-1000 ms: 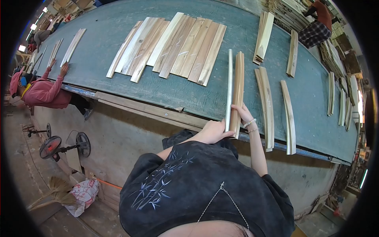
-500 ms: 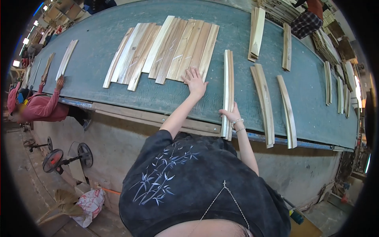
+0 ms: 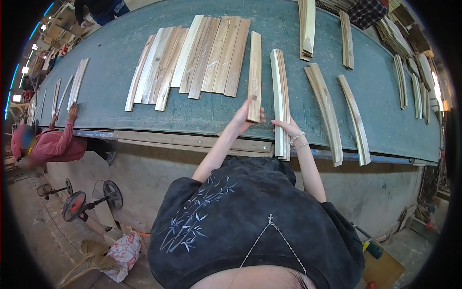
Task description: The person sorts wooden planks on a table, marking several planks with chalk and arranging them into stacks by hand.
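Note:
My left hand (image 3: 242, 117) grips the near end of a single wooden slat (image 3: 255, 72), with fingers wrapped under and around it. That slat stands apart from a row of slats (image 3: 211, 58) lying side by side to its left, some with white chalk marks. My right hand (image 3: 290, 128), with bracelets at the wrist, is closed on the near part of a narrow stack of slats (image 3: 279, 86), its thumb on top. The stack's near end reaches the table's front edge.
Several slat stacks lie to the right on the green table (image 3: 110, 58), including a curved pair (image 3: 325, 111) and a darker-edged slat (image 3: 353, 115). A person in a pink top (image 3: 60, 144) handles slats at the left. Fans (image 3: 94, 200) stand on the floor.
My left hand has gone from resting on the row to gripping its rightmost slat, now drawn rightward, apart from the others. My right hand remains on the stack. The view has shifted slightly.

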`<control>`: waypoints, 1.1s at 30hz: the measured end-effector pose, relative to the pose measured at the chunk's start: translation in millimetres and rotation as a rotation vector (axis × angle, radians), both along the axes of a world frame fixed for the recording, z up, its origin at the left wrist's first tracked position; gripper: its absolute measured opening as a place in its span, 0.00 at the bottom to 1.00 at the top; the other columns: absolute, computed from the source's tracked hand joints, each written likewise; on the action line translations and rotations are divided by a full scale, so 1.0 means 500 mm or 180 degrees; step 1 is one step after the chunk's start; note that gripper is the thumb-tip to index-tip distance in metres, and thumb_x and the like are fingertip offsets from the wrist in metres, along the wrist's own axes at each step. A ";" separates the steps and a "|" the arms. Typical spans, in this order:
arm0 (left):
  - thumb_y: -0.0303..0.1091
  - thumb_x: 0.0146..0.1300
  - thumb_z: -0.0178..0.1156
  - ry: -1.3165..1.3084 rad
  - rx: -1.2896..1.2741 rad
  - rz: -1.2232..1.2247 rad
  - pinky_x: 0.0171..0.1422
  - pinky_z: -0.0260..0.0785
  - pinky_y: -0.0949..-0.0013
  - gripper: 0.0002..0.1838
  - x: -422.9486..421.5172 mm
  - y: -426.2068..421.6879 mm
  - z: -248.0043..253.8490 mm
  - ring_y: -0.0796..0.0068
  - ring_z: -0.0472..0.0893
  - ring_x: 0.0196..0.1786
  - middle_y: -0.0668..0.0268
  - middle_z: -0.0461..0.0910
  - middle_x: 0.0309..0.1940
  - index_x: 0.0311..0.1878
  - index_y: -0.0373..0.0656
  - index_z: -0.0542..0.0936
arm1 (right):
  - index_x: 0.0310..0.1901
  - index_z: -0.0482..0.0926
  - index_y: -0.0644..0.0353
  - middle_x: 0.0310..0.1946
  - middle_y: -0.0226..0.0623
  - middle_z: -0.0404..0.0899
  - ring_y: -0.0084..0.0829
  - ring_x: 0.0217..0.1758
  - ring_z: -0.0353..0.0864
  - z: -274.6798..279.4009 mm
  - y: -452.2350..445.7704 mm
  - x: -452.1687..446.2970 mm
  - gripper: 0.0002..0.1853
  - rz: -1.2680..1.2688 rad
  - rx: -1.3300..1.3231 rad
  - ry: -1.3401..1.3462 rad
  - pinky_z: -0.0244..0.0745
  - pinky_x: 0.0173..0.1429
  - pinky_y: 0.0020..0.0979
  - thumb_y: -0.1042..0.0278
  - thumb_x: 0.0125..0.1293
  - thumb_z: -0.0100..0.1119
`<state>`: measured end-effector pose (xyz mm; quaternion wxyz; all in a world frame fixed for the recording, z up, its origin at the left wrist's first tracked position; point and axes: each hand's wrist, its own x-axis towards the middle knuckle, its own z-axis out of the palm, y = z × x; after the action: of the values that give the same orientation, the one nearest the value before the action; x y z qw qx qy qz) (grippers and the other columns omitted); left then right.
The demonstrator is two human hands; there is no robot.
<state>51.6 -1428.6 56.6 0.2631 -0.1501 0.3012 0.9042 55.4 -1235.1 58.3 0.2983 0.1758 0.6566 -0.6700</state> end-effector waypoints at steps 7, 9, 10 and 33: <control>0.42 0.63 0.46 0.0314 -0.1389 -0.0661 0.31 0.73 0.70 0.18 0.092 0.021 0.034 0.73 0.76 0.28 0.61 0.72 0.31 0.50 0.40 0.61 | 0.57 0.49 0.70 0.42 0.48 0.71 0.39 0.41 0.75 -0.007 -0.041 0.011 0.49 0.0312 0.1760 0.1520 0.72 0.45 0.34 0.59 0.38 0.70; 0.42 0.63 0.45 0.0225 -0.1331 -0.0638 0.32 0.73 0.69 0.18 0.101 0.005 0.041 0.71 0.77 0.30 0.60 0.73 0.32 0.49 0.38 0.62 | 0.61 0.41 0.66 0.44 0.56 0.67 0.48 0.44 0.73 0.042 -0.064 0.017 0.53 0.0808 0.3123 0.0947 0.71 0.46 0.38 0.58 0.39 0.67; 0.41 0.63 0.45 0.0125 -0.1249 -0.0560 0.31 0.73 0.71 0.17 0.102 -0.006 0.037 0.72 0.77 0.29 0.60 0.74 0.31 0.47 0.38 0.64 | 0.63 0.37 0.62 0.43 0.56 0.67 0.51 0.43 0.73 0.084 -0.080 0.021 0.54 0.0914 0.3450 0.0741 0.72 0.43 0.39 0.60 0.41 0.66; 0.49 0.51 0.54 0.2172 -0.7251 -0.0101 0.62 0.42 0.43 0.38 -0.103 -0.087 -0.083 0.52 0.52 0.62 0.52 0.55 0.58 0.59 0.33 0.57 | 0.56 0.60 0.53 0.44 0.47 0.66 0.45 0.48 0.66 0.014 0.277 -0.009 0.39 -0.0236 0.5185 0.1468 0.65 0.50 0.41 0.56 0.41 0.66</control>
<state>0.2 -1472.2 15.2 -0.1044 -0.0453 0.9879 0.1057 50.9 -1096.5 65.4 -0.0852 0.2162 0.9725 -0.0161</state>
